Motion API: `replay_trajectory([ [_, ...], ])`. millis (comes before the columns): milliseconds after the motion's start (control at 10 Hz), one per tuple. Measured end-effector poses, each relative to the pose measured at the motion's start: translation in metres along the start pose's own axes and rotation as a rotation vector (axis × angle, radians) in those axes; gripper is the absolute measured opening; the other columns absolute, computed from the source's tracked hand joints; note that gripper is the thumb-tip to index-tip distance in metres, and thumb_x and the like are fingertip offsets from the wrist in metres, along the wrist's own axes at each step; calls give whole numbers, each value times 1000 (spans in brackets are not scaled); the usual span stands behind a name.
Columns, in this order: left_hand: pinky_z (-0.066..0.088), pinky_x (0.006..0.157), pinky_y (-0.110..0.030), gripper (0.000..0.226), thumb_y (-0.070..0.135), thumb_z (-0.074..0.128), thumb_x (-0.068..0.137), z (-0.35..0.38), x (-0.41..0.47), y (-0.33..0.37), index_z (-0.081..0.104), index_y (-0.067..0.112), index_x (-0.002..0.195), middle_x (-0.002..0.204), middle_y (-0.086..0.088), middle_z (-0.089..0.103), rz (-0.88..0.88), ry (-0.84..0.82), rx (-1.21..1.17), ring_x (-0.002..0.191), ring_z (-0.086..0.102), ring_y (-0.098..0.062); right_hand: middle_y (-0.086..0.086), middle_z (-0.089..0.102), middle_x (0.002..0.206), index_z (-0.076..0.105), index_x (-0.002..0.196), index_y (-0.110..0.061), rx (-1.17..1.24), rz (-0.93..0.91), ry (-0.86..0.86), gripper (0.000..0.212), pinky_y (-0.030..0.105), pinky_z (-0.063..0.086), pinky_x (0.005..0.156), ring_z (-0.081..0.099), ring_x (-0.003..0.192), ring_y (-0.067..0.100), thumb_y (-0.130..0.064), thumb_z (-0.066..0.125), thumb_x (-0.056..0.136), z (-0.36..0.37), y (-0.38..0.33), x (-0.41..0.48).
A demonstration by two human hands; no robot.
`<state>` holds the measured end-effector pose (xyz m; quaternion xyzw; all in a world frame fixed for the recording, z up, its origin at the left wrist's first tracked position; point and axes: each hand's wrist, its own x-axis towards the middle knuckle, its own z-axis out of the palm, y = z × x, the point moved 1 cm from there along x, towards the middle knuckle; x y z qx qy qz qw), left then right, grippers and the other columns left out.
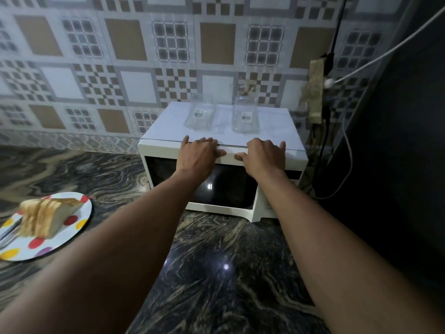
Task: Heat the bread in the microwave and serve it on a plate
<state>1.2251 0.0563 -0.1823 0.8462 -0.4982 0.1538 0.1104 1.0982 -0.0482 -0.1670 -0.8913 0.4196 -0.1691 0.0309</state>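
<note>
A white microwave (166, 145) with a dark door window stands on the dark marbled counter against the tiled wall, its door closed. My left hand (199, 155) lies over the top front edge of the microwave, fingers on the top and thumb on the front face. My right hand (263, 155) lies on the same edge just to the right, placed the same way. Several slices of bread (48, 216) stand stacked on a white plate (79, 227) with coloured dots at the left of the counter.
Two clear glass jars (201, 114) (245, 115) stand on top of the microwave behind my hands. A metal utensil (9, 233) lies on the plate's left side. Cables (322, 145) hang at the wall right of the microwave, next to a dark appliance (397, 153).
</note>
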Motion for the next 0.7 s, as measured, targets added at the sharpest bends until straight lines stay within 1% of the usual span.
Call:
replay_trajectory([
  [100,27,116,-49,34,45,48,102,2,4,-2,64,23,122,121,0,70,-16,-1,-1,113,65,-22,6,70,102,62,91,-21,8,29,-40,30,52,23,113,63,105,29,-51,64,90,-7,-2,1],
  [200,24,118,-50,31,42,49,102,3,6,-3,66,23,118,116,-2,72,-47,-19,-8,111,66,-24,8,69,104,54,85,-20,-11,39,-59,29,49,30,109,62,104,31,-47,66,91,-13,-7,0],
  [300,23,118,-52,29,41,50,101,2,11,-2,69,21,110,107,-7,74,-65,-26,-17,106,67,-26,10,68,105,52,84,-19,-38,48,-36,25,46,35,103,62,100,32,-38,64,94,-21,-12,-4],
  [400,21,118,-58,23,35,52,101,1,11,-8,66,20,112,107,-7,72,-48,-46,-46,108,66,-27,9,66,111,55,91,-17,-14,54,-68,21,45,39,101,60,103,31,-36,63,95,-19,-12,-6],
  [500,13,118,-64,45,29,49,102,2,-5,-4,42,15,144,147,-9,47,6,-154,-31,141,40,-28,7,38,151,39,143,-14,-92,27,-200,58,54,27,111,34,138,27,-43,57,96,-4,-11,-25],
  [600,2,120,-58,74,47,35,104,7,-36,-4,-4,15,159,167,-12,-6,-9,-194,-103,154,-7,-28,7,11,164,15,156,-12,-12,9,-223,76,59,18,115,9,150,28,-48,49,98,3,-9,-58],
  [700,4,125,-48,71,54,28,103,19,-106,-8,-4,25,159,167,-9,-4,39,-81,-356,154,-7,-24,9,45,149,43,146,-15,331,73,-279,63,50,37,110,42,137,26,-49,56,95,-16,1,-92],
])
